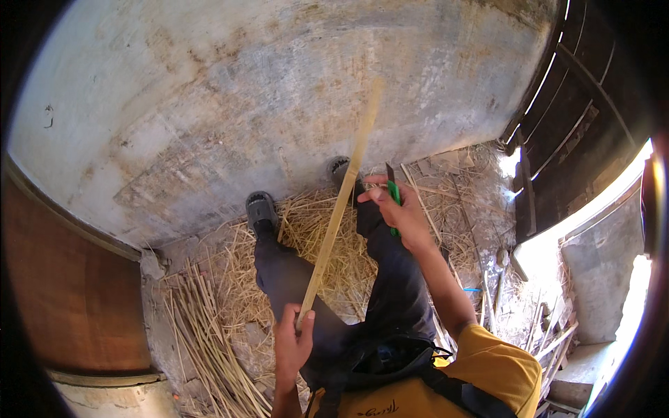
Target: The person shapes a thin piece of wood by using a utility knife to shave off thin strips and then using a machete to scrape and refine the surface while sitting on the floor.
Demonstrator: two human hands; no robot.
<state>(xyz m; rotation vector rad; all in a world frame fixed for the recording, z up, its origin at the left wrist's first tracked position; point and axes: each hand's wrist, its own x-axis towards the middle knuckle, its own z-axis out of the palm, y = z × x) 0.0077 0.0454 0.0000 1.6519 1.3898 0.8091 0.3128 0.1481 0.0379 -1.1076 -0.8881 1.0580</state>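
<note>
My left hand grips the lower end of a long, flat, pale strip, likely bamboo, between thumb and fingers. The strip slants up and away to the right, its far tip in front of the wall. To the right of the strip, my right hand is closed around a green-handled utility knife, its dark blade pointing away from me. Some fingers of this hand stretch toward the strip; a small space shows between the knife and the strip.
A bundle of thin strips lies on the floor at my left. Pale shavings cover the ground between my legs. A stained wall rises ahead; a brown wooden panel stands left, dark boards right.
</note>
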